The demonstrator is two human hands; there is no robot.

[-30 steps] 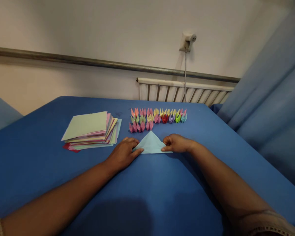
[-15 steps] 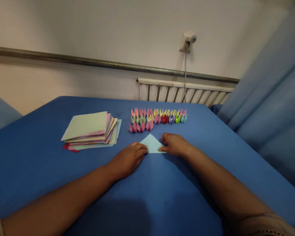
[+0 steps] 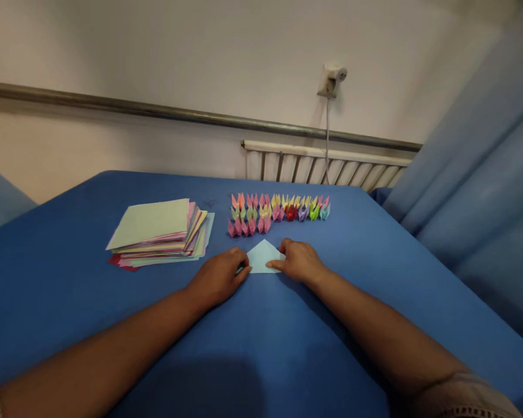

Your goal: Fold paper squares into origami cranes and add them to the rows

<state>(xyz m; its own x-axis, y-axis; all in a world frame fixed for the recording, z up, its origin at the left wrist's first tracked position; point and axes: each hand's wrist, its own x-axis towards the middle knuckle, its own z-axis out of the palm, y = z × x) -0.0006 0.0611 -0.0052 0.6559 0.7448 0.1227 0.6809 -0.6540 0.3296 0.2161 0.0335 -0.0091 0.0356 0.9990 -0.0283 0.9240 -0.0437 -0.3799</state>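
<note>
A light blue paper (image 3: 262,257) folded into a triangle lies flat on the blue table (image 3: 261,325), its point away from me. My left hand (image 3: 220,276) rests with curled fingers on the paper's left corner. My right hand (image 3: 297,260) covers the right corner, fingers pressed down on it. Both hands pin the paper to the table. Just beyond it stand rows of several small folded paper pieces (image 3: 279,210) in pink, yellow, red, purple and green.
A stack of coloured square paper sheets (image 3: 159,232) lies to the left of my hands. Behind the table are a wall, a metal rail (image 3: 157,109), a white radiator (image 3: 326,162) and a wall socket with a cable (image 3: 330,78). Blue curtain fabric (image 3: 483,174) hangs on the right.
Both hands have slid inward along the triangle's lower edge, covering more of it, so less of the paper shows. The paper itself has stayed in place.
</note>
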